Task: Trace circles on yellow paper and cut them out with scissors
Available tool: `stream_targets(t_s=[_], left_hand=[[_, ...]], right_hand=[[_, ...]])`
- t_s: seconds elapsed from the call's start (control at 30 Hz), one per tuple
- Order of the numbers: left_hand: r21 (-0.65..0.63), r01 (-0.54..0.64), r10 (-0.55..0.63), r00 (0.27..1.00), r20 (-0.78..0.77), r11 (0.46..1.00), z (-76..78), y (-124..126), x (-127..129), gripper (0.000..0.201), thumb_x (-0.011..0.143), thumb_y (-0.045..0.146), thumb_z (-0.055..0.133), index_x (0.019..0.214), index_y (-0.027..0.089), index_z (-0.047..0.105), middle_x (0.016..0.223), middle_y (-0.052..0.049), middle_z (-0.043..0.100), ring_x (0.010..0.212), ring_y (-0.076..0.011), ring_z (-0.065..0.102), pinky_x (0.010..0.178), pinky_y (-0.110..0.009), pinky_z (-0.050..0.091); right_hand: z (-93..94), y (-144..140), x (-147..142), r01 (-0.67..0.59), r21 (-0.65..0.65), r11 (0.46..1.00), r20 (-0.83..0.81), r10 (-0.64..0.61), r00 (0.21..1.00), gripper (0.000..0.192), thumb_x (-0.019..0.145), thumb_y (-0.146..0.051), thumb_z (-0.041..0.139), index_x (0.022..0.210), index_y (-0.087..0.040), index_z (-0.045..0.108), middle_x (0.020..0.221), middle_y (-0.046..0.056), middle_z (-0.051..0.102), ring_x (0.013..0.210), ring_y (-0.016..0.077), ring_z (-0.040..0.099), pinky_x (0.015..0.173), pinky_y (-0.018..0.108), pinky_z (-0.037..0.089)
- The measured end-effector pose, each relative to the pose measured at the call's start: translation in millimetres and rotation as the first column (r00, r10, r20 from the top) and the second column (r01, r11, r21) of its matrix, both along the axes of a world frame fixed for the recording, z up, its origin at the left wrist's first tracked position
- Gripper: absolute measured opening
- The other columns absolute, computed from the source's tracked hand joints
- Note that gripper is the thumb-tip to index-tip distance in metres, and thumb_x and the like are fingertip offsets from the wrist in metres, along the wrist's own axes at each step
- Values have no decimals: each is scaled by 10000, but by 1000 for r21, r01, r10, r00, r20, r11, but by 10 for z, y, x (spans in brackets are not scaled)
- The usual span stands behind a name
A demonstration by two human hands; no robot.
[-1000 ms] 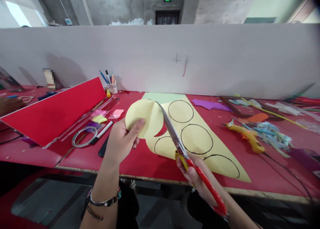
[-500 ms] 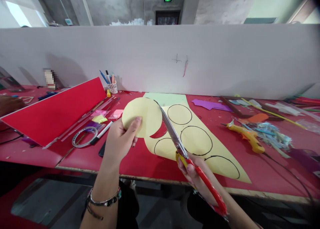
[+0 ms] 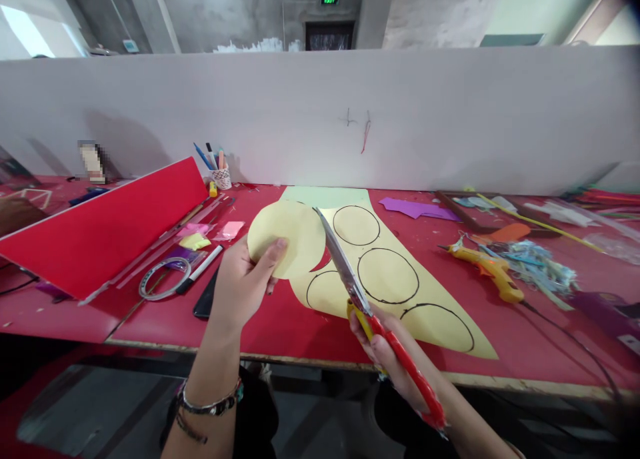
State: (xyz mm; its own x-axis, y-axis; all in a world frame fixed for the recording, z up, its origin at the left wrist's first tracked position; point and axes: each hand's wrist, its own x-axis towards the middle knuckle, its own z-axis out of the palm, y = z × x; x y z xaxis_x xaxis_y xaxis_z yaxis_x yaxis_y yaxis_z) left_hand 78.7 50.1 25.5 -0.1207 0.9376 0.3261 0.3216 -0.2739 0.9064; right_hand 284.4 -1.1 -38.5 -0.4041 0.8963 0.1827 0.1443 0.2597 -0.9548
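Observation:
My left hand (image 3: pixel 245 272) pinches a pale yellow paper circle (image 3: pixel 295 229) between thumb and fingers, above the table. My right hand (image 3: pixel 385 345) grips scissors (image 3: pixel 345 262) with red and yellow handles, the blades pointing up and left at the circle's right edge. The blades look almost closed. Beneath them lies a yellow paper sheet (image 3: pixel 420 265) with several black drawn circles, and a gap in its left part shows the red table. Whether the circle still joins the sheet at its far edge, I cannot tell.
On the right lie a yellow glue gun (image 3: pixel 490 272), a tangle of blue yarn (image 3: pixel 540 265) and purple paper (image 3: pixel 419 209). Left are a red board (image 3: pixel 115 225), a tape roll (image 3: pixel 165 277), a marker (image 3: pixel 203 267), a dark phone (image 3: pixel 204 299) and a pen cup (image 3: pixel 221 176). Another person's hand (image 3: pixel 20 212) shows far left.
The whole view shifts slightly left. The paper circle has moved a little right relative to the sheet, narrowing the red gap beside the blades. Both hands keep their holds.

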Motion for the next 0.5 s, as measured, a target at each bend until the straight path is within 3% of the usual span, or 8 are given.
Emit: stream_targets(t_s=[0.5], left_hand=[[-13,7,-7,1000,17,1000,13,-13,15,230,780,396,558,703,180,566,444,66,450,306,-41,369,294,-140,293]], right_hand=[[-19,32,-53,52,-86,995,-69,-58,996,535,786,-716,335,715,-190,408,586,-29,339,424,68,230,338,219,167]])
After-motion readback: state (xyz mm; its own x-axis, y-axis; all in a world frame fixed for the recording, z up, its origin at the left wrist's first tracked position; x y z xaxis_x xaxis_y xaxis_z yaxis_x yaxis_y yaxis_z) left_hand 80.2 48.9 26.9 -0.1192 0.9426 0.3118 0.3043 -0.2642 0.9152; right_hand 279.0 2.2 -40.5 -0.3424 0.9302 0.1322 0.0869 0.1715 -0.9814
